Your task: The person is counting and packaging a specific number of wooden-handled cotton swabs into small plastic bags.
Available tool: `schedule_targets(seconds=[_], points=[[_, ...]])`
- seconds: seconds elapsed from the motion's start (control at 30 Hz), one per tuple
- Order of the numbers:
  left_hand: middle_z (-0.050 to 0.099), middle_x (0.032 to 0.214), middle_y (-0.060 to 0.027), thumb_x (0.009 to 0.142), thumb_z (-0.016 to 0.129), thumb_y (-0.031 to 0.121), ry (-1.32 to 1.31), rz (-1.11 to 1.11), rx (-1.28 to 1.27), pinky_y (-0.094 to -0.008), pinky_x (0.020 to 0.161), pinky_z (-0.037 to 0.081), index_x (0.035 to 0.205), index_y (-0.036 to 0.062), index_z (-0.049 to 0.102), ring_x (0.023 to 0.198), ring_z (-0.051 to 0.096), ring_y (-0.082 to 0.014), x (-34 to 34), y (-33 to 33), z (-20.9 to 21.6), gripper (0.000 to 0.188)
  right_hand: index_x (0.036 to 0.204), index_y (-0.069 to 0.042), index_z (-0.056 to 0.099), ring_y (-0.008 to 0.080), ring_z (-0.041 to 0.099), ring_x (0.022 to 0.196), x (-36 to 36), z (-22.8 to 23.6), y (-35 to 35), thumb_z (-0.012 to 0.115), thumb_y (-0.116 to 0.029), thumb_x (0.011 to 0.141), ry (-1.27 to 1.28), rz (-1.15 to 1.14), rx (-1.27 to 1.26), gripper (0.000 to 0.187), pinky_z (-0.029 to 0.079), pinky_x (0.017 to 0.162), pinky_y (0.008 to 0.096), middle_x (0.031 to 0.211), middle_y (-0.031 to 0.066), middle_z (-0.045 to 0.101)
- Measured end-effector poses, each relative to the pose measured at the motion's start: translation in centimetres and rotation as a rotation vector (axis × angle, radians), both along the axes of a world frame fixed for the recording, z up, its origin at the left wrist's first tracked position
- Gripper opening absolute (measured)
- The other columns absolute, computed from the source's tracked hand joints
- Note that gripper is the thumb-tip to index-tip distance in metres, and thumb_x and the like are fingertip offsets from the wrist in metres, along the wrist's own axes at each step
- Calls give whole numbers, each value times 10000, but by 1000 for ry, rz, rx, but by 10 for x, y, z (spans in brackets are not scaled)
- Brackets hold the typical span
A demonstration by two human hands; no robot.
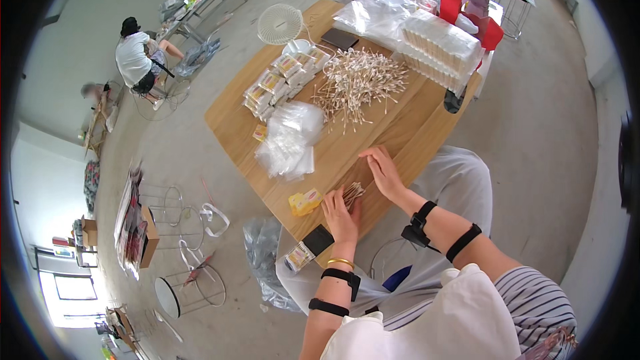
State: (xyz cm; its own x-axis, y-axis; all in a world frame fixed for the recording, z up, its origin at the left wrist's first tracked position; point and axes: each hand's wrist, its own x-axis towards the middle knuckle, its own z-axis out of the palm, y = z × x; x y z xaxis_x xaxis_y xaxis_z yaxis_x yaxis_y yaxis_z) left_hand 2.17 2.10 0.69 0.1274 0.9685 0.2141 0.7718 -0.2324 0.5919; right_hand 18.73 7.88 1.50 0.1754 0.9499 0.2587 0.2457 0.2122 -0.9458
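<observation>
At the table's near edge my left hand (341, 217) is closed around a small bundle of cotton swabs (353, 193), their tips showing past the fingers. My right hand (383, 170) rests on the wood a little to the right of the bundle, fingers stretched out and holding nothing. Just left of my left hand lie yellow printed paper slips (305, 202). Farther up is a fanned stack of clear plastic bags (290, 140). A big loose heap of cotton swabs (360, 87) spreads over the middle, beside a pile of filled packets (277, 83).
The wooden table (233, 110) also carries a white fan (280, 25), a dark flat box (340, 39) and stacked, bagged swabs (440, 47) at the far right. A black box (318, 239) sits at the near left corner. Stools (168, 297) stand on the floor; another person (137, 60) sits farther off.
</observation>
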Motion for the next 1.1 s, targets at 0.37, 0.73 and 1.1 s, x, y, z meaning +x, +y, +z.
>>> schedule_targets(seconds=[0.37, 0.73, 1.1], points=[[366, 1510, -244, 905, 655, 270, 230, -18, 94, -558, 1194, 227, 1458, -46, 366, 1439, 296, -436, 8, -10, -11, 700, 1096, -36, 635, 333, 555, 1061, -40, -1, -3, 475, -93, 1007, 123, 112, 33, 191, 445, 950, 396, 1092, 171, 574], [224, 1609, -283, 953, 580, 423, 446, -123, -36, -555, 1232, 124, 1530, -98, 228, 1518, 169, -417, 10, -11, 6, 854, 1069, -46, 602, 360, 564, 1095, 9, 3, -9, 563, -102, 976, -352, -54, 124, 115, 467, 939, 440, 1124, 153, 596], [189, 1633, -265, 952, 559, 525, 525, -42, -98, -575, 1224, 88, 1551, -70, 226, 1532, 140, -402, 13, 5, 16, 908, 1045, -43, 603, 357, 562, 1070, 8, 2, -10, 571, -119, 977, -390, -52, 138, 106, 468, 928, 439, 1100, 140, 590]])
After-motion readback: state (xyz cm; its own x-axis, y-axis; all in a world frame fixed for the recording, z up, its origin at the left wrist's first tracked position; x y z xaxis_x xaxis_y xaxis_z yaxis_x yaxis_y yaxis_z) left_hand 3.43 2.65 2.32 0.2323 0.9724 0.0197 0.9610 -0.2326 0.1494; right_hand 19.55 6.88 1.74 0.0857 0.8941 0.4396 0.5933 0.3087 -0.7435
